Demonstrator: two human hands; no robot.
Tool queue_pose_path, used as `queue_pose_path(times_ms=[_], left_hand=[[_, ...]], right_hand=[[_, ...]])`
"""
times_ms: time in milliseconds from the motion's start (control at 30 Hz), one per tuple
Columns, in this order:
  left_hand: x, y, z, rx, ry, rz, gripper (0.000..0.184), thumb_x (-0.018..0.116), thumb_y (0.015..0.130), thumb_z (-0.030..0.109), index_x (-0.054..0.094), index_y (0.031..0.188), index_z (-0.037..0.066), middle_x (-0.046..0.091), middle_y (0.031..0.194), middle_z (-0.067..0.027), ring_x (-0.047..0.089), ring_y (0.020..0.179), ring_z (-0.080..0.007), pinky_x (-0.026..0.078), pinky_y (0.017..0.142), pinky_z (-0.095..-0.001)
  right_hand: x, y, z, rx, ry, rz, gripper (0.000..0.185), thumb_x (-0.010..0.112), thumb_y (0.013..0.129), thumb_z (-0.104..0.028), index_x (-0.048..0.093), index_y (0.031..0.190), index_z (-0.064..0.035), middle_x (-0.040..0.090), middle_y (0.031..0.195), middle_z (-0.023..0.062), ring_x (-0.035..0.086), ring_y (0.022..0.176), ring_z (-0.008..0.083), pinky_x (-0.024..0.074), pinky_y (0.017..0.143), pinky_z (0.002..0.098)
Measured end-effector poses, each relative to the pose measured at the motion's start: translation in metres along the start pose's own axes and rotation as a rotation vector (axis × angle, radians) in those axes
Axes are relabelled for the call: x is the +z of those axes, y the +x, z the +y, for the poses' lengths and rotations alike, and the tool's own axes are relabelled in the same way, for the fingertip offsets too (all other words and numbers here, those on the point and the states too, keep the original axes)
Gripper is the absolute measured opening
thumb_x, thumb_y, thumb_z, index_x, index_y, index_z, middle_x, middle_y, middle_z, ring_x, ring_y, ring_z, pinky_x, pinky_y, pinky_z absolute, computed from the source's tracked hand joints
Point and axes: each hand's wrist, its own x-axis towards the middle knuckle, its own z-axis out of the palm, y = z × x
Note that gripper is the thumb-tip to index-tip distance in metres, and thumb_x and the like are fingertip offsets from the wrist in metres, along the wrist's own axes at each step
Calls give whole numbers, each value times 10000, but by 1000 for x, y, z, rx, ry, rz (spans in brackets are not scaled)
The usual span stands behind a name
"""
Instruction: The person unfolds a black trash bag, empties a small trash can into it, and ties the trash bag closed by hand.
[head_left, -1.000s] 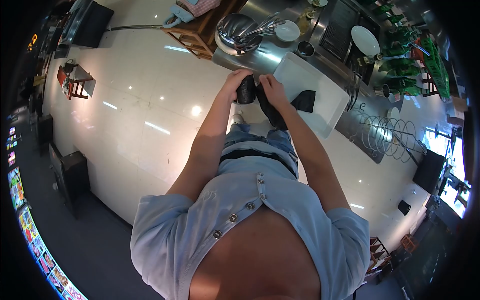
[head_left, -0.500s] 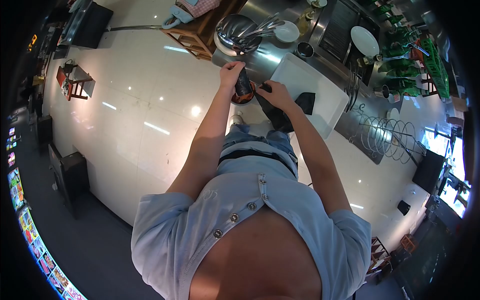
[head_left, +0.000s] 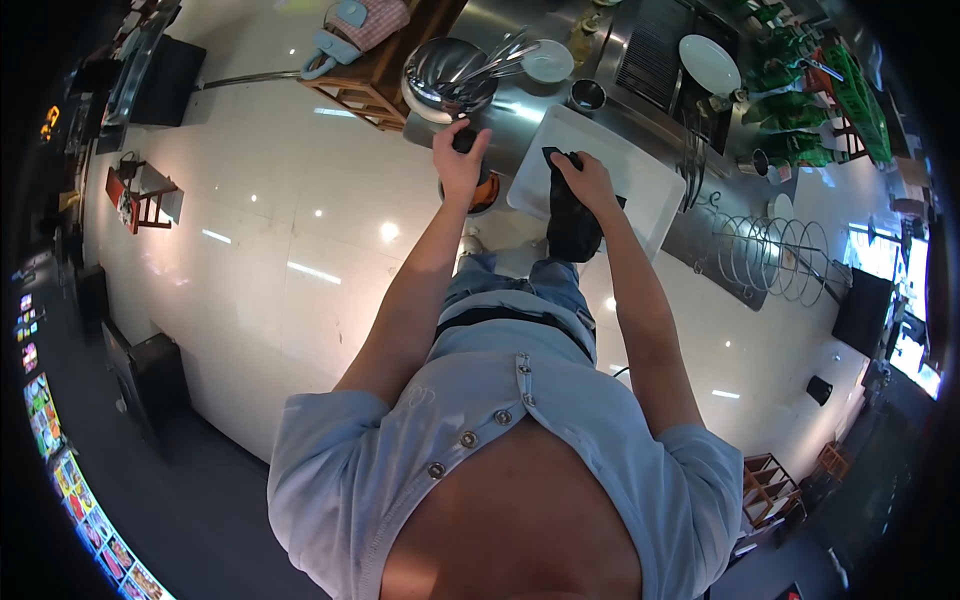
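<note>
My left hand (head_left: pixel 458 172) is curled around a small dark object (head_left: pixel 464 140), seen between thumb and fingers; its kind is unclear. Just behind that hand is a round black-and-orange thing (head_left: pixel 486 190) at the counter's edge, partly hidden. My right hand (head_left: pixel 588 182) grips a black cloth-like piece (head_left: pixel 573 228) that hangs down over the near side of the white tray (head_left: pixel 530 190). A bit of black (head_left: pixel 621 201) shows beside my right wrist, mostly covered by the arm.
Behind my left hand stands a steel bowl (head_left: pixel 425 75) with metal utensils (head_left: pixel 495 62). A white plate (head_left: pixel 548 62) and a metal cup (head_left: pixel 587 95) sit near a grill (head_left: pixel 655 50). Green bottles (head_left: pixel 800 100) and a wire coil rack (head_left: pixel 775 260) are at right.
My right hand has moved right, carrying the black cloth-like piece away from the black-and-orange thing. My left hand has shifted slightly, and its fingers have spread a little. The view has turned slightly.
</note>
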Motion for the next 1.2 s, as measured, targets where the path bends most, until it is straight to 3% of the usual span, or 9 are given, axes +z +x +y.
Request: queue_pose_path(times_ms=[100, 267, 433, 600, 800, 933, 1000, 1100, 1200], left_hand=[[24, -4, -10, 13, 42, -43, 533, 729, 687, 215, 519, 1131, 9, 498, 1007, -164, 509, 933, -296, 411, 835, -364], [50, -1, -8, 131, 130, -146, 656, 711, 684, 194, 424, 1230, -30, 491, 1057, -176, 491, 992, -303, 392, 891, -366], [65, 5, -17, 232, 165, -189, 517, 727, 690, 165, 514, 1142, 29, 528, 1008, -141, 510, 970, -303, 414, 865, -373], [71, 13, -23, 179, 182, -288, 434, 735, 681, 185, 568, 1047, 23, 547, 1027, -148, 518, 999, -313, 412, 875, -382], [61, -3, 1, 409, 270, -53, 394, 707, 732, 250, 570, 1027, 27, 554, 1063, -156, 511, 1010, -321, 393, 899, -399], [45, -16, -13, 295, 106, -76, 333, 635, 814, 251, 558, 1032, 12, 574, 977, -128, 544, 957, -248, 416, 851, -341], [40, -23, -35, -520, -594, -795, 319, 601, 846, 269, 557, 1038, 17, 572, 911, -56, 545, 857, -155, 429, 793, -288], [13, -31, 29, -536, -279, -1163, 373, 613, 845, 265, 543, 1103, 4, 589, 952, -41, 548, 880, -120, 443, 780, -259], [4, -35, 45, -618, -493, -1136, 380, 647, 823, 197, 534, 1120, -12, 603, 999, -66, 572, 928, -146, 468, 794, -273]], right_hand=[[9, 2, 20, -32, 216, 177, 472, 538, 771, -413, 593, 966, 13, 608, 912, 250, 572, 907, 403, 444, 784, 411], [11, 0, 38, -6, 270, 142, 411, 543, 738, -324, 580, 969, 14, 604, 896, 246, 575, 886, 386, 447, 774, 398], [8, -6, 50, 7, 352, 30, 337, 615, 699, -221, 594, 945, 9, 625, 763, 149, 604, 707, 254, 461, 661, 339], [13, -8, 58, -54, 468, 9, 308, 658, 705, -195, 604, 932, 5, 632, 755, 110, 601, 689, 201, 457, 642, 311], [14, 3, 44, -109, 458, -12, 304, 691, 717, -195, 604, 927, 7, 606, 706, 70, 567, 651, 145, 444, 614, 279], [1, 5, 15, -65, 706, -68, 241, 684, 751, -152, 601, 889, 28, 591, 705, 33, 543, 642, 114, 431, 600, 245], [-2, 11, 6, -79, 833, -121, 223, 676, 768, -127, 594, 903, 30, 607, 770, 39, 561, 660, 121, 440, 605, 237], [-8, 16, -12, 62, 1186, -144, 277, 644, 807, -164, 568, 1007, 11, 617, 901, 81, 603, 754, 162, 500, 691, 280], [-16, 7, -28, 160, 1448, -143, 349, 581, 861, -294, 546, 1060, -9, 607, 938, 95, 602, 798, 183, 506, 721, 310]])
